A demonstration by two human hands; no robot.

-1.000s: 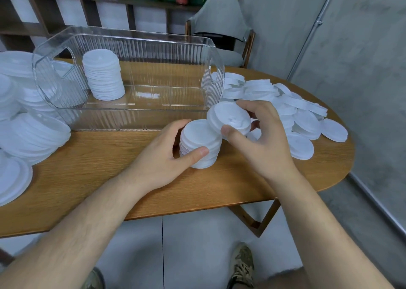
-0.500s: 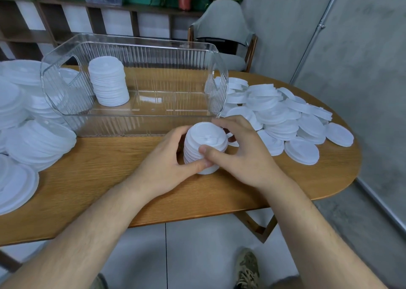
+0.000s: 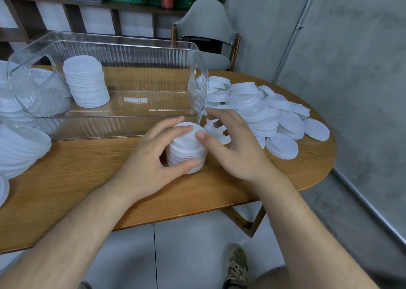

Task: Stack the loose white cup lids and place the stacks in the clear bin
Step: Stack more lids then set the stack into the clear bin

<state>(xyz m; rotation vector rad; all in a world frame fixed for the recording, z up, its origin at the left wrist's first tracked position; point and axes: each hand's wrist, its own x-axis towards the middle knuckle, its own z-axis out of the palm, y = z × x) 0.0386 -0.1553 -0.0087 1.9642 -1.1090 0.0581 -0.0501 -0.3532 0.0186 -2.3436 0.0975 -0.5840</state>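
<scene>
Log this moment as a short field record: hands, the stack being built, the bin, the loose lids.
left hand: wrapped around the stack in progress, thumb in front, fingers behind
right hand: open, thumb touching the stack's top edge, fingers reaching toward the loose lids
stack in progress: white lids, upright on the wooden table, just outside the bin's near wall
clear bin: holds one finished stack at its left end; the rest is bare
loose lids: heaped on the table right of the bin
</scene>
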